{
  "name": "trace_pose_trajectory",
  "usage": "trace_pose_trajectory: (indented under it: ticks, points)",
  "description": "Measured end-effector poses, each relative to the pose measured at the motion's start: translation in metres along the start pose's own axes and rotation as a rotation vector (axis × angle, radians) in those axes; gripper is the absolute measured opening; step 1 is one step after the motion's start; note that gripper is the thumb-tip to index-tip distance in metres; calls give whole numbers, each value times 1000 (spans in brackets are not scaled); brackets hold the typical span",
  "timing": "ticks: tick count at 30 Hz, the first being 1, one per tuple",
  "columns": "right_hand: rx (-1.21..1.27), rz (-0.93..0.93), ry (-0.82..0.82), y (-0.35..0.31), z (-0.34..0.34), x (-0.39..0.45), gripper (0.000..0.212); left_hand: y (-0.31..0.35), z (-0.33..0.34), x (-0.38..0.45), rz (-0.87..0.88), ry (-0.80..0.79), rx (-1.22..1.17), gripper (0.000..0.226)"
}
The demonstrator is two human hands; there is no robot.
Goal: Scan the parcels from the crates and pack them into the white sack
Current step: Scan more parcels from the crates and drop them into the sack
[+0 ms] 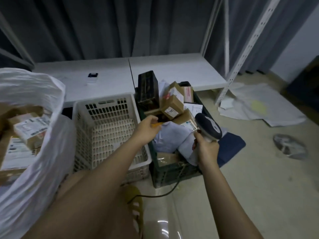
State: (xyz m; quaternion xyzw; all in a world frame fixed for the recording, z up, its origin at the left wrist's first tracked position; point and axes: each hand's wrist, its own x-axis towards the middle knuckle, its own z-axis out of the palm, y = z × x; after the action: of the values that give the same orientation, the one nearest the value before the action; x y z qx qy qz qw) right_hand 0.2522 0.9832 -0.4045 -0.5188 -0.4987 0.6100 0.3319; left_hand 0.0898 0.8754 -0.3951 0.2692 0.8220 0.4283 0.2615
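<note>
Both hands over dark crate [172,173]: left hand [146,130] pinching, right hand [206,149] gripping scanner [209,128]

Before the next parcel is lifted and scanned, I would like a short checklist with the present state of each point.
1. Scanner held in right hand: ok.
2. Left hand has a firm grip on a parcel in the dark crate: cannot tell; it pinches something small and yellow.
3. Parcels remain in dark crate: ok.
4. White crate emptied: ok, no parcels visible.
5. White sack open with room left: ok.
6. Label facing the scanner: cannot tell.
</note>
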Motion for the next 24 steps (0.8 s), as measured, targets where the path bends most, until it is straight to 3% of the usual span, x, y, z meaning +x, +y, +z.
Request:
trace_pose_trajectory:
  ticks: [8,10,14,17,21,24]
  points:
    - [74,39,-6,-1,35,50,21,-15,41,82,-165,67,-40,42]
    - [115,47,-32,-6,47,63,21,-9,49,108,-169,73,-83,52]
    - [155,77,-57,-5,62,86,15,14,65,147,-307,99,-166,98]
    - [164,95,-39,3,74,100,10,27,75,168,-478,105,-266,103]
    - [152,120,-34,14,84,108,19,14,78,184,-441,102,-404,101]
    - [166,132,-33,16,84,106,19,-6,64,174,-390,42,-458,114]
